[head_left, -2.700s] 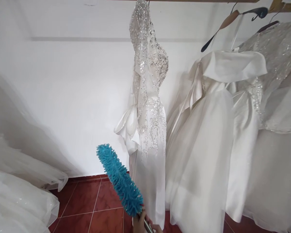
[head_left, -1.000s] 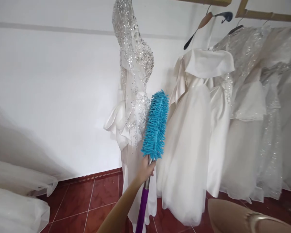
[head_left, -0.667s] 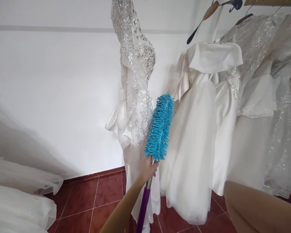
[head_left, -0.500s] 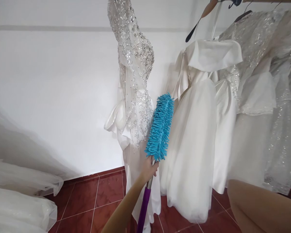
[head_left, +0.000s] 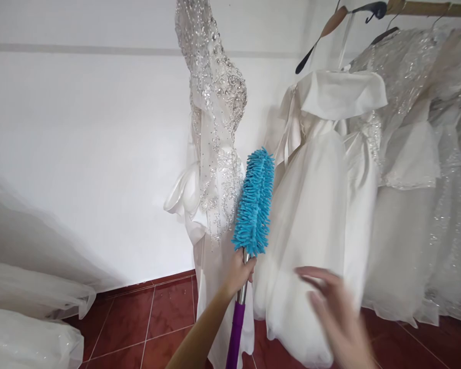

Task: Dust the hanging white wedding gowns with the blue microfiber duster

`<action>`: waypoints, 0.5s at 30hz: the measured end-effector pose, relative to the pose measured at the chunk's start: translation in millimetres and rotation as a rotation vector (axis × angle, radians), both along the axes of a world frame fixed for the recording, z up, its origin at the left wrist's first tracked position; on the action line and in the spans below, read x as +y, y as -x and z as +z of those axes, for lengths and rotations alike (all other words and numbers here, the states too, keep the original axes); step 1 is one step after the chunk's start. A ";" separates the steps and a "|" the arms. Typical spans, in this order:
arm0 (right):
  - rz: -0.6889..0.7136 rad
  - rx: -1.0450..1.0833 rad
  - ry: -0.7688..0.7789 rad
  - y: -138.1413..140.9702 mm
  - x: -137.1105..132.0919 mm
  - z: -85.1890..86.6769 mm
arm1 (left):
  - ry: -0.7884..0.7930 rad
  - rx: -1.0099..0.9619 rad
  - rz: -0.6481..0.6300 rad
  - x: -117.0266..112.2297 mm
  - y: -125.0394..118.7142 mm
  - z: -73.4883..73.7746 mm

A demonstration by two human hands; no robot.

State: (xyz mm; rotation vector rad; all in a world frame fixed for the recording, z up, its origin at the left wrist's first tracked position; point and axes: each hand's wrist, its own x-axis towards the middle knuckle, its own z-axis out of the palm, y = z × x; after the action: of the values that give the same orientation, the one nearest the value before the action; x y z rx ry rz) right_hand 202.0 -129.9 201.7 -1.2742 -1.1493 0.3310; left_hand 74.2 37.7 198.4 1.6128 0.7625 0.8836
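White wall, satin dresses point(head_left: 311, 215); my left hand point(head_left: 238, 271) grips the fluffy blue duster point(head_left: 254, 202), my right hand point(head_left: 336, 312) spread open beside it.

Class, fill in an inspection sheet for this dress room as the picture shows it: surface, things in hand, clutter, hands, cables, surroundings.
Surface: red tiled floor, bare in the middle.
Things in hand: blue microfibre duster on a purple handle, its head upright between the beaded dress and the white satin dress.
Clutter: tulle skirts spread on the floor at the left.
Hands: left hand closed on the duster's metal shaft; right hand open, blurred, in front of the satin dress's skirt; contact cannot be told.
Cables: nothing seen.
Surroundings: white wall; wooden rail with hangers and more sequinned gowns.
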 end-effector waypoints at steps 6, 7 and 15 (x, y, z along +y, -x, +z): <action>0.583 0.607 0.521 82.4 27.9 -72.7 | -0.003 -0.021 0.048 -1.6 -15.7 12.3; 0.641 0.692 0.513 92.8 27.0 -76.9 | -0.003 -0.027 0.051 -1.2 -18.0 14.0; 0.522 0.858 0.355 113.7 43.3 -63.1 | -0.022 -0.099 0.027 18.2 -31.8 33.3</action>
State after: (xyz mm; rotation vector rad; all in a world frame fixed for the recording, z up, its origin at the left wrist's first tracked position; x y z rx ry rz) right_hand 88.2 -86.5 138.6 -0.9291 -0.6564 1.3727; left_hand 106.1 55.9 231.7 1.5691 0.7083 0.9875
